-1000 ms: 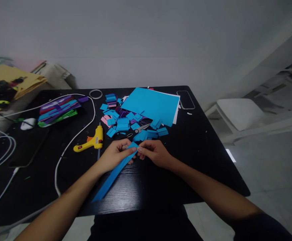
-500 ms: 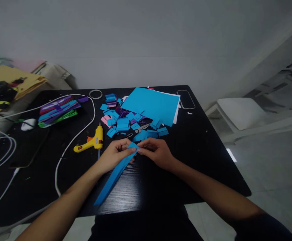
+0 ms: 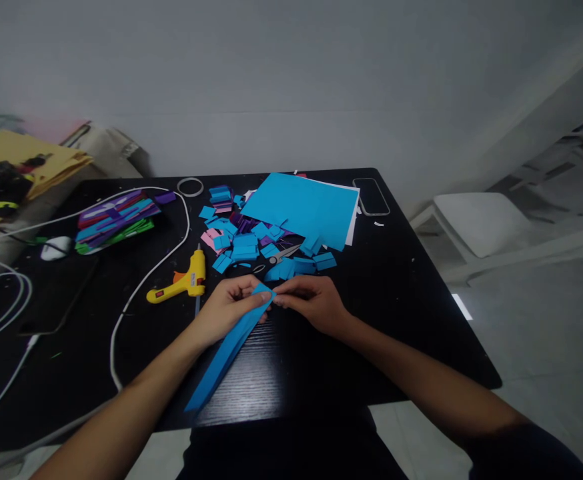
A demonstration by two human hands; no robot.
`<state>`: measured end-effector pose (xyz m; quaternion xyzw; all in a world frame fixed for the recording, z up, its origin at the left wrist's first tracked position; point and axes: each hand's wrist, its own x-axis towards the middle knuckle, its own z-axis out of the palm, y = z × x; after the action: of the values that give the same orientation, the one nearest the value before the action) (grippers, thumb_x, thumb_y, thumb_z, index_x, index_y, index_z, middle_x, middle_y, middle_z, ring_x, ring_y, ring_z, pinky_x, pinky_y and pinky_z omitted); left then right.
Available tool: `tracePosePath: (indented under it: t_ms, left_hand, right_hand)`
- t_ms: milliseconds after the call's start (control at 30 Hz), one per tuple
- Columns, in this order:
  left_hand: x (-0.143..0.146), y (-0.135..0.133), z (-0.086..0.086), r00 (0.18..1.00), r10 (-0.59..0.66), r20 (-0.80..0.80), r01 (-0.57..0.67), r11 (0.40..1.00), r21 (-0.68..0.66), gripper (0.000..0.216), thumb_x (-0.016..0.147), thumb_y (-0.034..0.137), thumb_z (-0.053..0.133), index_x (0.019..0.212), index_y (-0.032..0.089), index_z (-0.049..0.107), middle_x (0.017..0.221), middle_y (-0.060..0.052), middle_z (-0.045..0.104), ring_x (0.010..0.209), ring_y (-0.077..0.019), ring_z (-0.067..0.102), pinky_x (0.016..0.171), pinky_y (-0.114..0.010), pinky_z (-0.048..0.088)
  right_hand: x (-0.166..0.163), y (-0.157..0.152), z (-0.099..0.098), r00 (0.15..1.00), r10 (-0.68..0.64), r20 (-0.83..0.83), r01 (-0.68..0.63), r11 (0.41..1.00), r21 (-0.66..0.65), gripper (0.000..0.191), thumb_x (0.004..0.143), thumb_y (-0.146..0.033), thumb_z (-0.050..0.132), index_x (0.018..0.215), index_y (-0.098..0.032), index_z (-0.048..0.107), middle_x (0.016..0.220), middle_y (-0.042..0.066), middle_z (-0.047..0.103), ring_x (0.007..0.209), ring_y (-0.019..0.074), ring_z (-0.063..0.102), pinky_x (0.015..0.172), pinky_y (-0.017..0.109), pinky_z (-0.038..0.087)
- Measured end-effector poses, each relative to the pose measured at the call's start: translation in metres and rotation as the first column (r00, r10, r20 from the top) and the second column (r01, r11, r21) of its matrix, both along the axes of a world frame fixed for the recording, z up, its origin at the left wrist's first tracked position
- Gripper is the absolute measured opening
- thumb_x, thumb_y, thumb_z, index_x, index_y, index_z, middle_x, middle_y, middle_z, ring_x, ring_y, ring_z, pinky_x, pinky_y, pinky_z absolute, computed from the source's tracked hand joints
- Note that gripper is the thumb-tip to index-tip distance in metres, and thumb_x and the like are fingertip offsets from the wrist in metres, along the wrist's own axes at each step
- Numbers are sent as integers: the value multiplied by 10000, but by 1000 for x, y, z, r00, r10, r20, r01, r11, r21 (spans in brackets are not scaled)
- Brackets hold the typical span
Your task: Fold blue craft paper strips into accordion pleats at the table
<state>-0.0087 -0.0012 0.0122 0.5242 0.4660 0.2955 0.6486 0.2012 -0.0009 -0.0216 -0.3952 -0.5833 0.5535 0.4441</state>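
A long folded strip of blue paper (image 3: 226, 353) slants from the table's front edge up to my fingers. My left hand (image 3: 229, 307) is closed around its upper part, thumb on top and fingers beneath. My right hand (image 3: 314, 303) pinches the strip's top right corner between thumb and fingers. Just beyond my hands lies a pile of small folded blue paper pieces (image 3: 245, 250), with some pink and purple ones. Scissors (image 3: 284, 254) lie among them, partly covered. Behind the pile rests a large blue paper sheet (image 3: 304, 205) over white paper.
A yellow glue gun (image 3: 186, 280) lies left of my left hand. A white cable (image 3: 144, 283) curves across the black table (image 3: 371, 347). Farther left are bundled coloured strips (image 3: 114, 223), a white case (image 3: 56, 249) and a dark phone (image 3: 64, 300). Another phone (image 3: 371, 197) lies at the back right.
My hands stay in nearly the same place on the paper strip. The strip's lower end has shifted very slightly left; nothing was let go.
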Motion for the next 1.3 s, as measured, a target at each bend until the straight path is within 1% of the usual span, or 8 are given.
tracePosePath:
  t_ms: [133,267,367,533,700,867,1033,1300]
  left_hand:
    - [1,-1,0,1000,-1,-1,1,1000,-13,336,826,459,789,776,144,683,657,-24,705,593,-127,633,588,-219,481]
    - [2,0,0,1000,2,1,-2,1000,-17,326,817,447,797,767,143,693,661,-19,699,594,-122,622,587,-214,470]
    - [1,0,-1,1000,6,-3,-6,1000,-6,319,816,440,796,758,139,707,670,-15,696,589,-114,601,587,-213,451]
    - [-1,0,-3,999,17,-34,-16,1000,18,312,813,431,795,751,133,727,671,-15,691,591,-112,584,590,-215,429]
    - [-2,1,-3,999,27,-28,-27,1000,10,290,821,417,788,755,140,733,674,-12,690,590,-108,582,584,-209,427]
    - [0,1,-1,999,23,-31,-23,1000,9,274,814,406,789,753,143,738,671,-16,696,585,-115,589,581,-214,437]
    - [1,1,-1,999,17,-28,-17,1000,-8,289,799,414,797,736,142,724,652,-8,682,557,-107,562,559,-211,416]
    - [1,0,-1,999,28,-33,-28,1000,-12,293,803,420,791,749,138,729,656,-12,677,560,-105,555,558,-211,403]
  right_hand:
    - [1,0,1,1000,-5,20,4,999,52,151,795,-365,843,881,-241,833,867,41,813,801,204,759,752,326,610]
    - [1,0,1,1000,13,9,-14,996,91,103,813,-331,837,867,-243,834,831,31,802,739,178,737,721,302,591]
    - [1,0,0,1000,27,1,-27,997,71,112,820,-331,832,871,-232,833,802,26,789,686,159,711,686,285,575]
    - [1,-1,2,1000,26,11,-27,998,54,145,816,-334,834,879,-204,827,793,38,785,686,164,715,673,280,571]
    - [2,0,5,999,24,36,-26,998,58,124,815,-331,831,884,-229,822,792,27,784,681,162,717,688,291,588]
    - [1,0,2,999,39,-10,-38,999,23,141,818,-358,829,886,-235,823,772,22,778,666,159,710,668,295,594]
    - [0,-1,-1,999,36,-25,-36,999,8,158,808,-370,840,857,-221,823,743,22,768,660,157,705,652,286,586]
    - [1,1,5,998,58,-5,-58,998,-19,190,807,-395,833,884,-222,819,757,24,769,664,157,708,670,295,599]
